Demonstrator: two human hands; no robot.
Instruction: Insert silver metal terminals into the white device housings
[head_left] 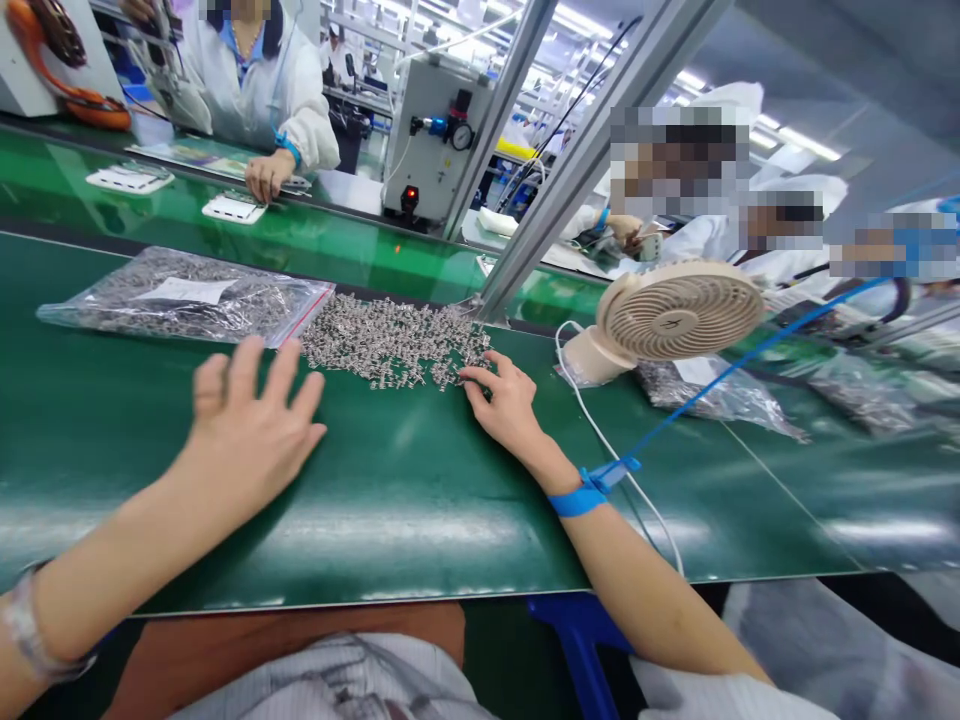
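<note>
A loose pile of small silvery metal parts point(390, 338) lies on the green tabletop point(375, 500). At the pile's right edge is my right hand point(504, 405), thumb and fingers curved toward the parts; whether a part sits between the fingertips is too small to tell. My left hand point(251, 425) is spread, palm down, over the table just in front of a clear zip bag point(187, 295) full of similar parts. The bag's red-edged mouth faces the pile. Around my right wrist runs a blue strap point(577, 500) with a blue cord.
A beige fan point(675, 312) stands right of the pile, its white cable point(611, 450) crossing the table. Behind it lie more bags of parts point(720, 390). A metal post point(555, 160) rises behind the pile. Across the green conveyor point(337, 240), a co-worker's hand point(270, 175) touches a white frame.
</note>
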